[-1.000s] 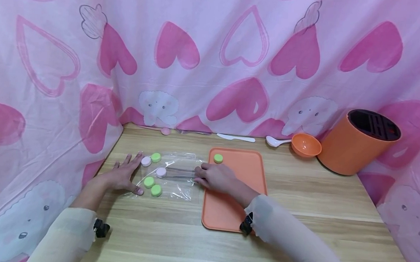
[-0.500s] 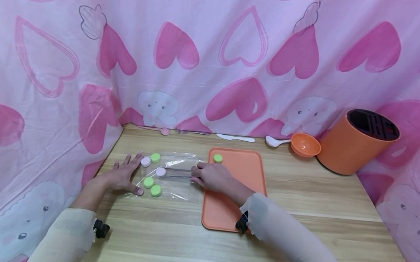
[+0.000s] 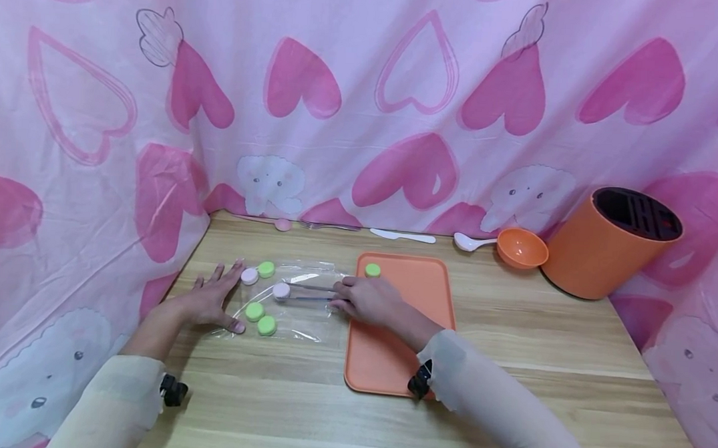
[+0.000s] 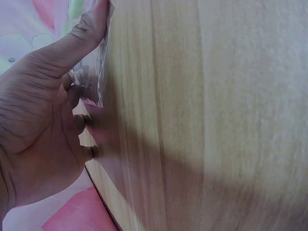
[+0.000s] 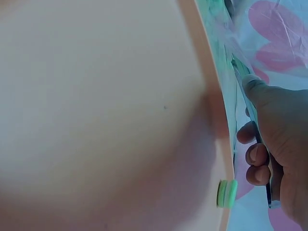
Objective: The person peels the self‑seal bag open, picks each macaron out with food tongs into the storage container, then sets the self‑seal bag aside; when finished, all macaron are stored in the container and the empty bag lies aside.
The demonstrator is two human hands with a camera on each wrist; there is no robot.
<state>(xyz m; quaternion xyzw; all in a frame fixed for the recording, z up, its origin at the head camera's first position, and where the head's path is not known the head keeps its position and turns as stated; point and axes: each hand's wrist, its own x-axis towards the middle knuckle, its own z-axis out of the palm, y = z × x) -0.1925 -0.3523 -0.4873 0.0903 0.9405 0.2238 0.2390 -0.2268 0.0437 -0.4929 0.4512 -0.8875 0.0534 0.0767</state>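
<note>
My right hand [image 3: 369,302] grips a pair of metal tongs [image 3: 314,288] by the far-left part of the orange tray. The tongs point left, with a lilac macaron [image 3: 281,291] between their tips, over a clear plastic bag [image 3: 306,322]. Fingers spread, my left hand [image 3: 210,299] rests on the bag's left edge; its thumb presses the film in the left wrist view. Another lilac macaron [image 3: 250,276] and several green macarons [image 3: 255,312] show within the bag's outline. In the right wrist view, fingers curl round the tongs' handle [image 5: 270,192].
The orange tray [image 3: 397,366] lies right of the bag, bearing one green macaron [image 3: 372,270]. Along the back lie a pink spoon [image 3: 283,225], a fork [image 3: 331,226], a white knife [image 3: 403,236] and a white spoon [image 3: 469,242]. An orange bowl [image 3: 523,249] and knife block [image 3: 604,248] stand right.
The tongs and the lilac macaron at their tips have shifted slightly right and away from me. My right hand first moved a little left, then back right. My left hand has stayed put.
</note>
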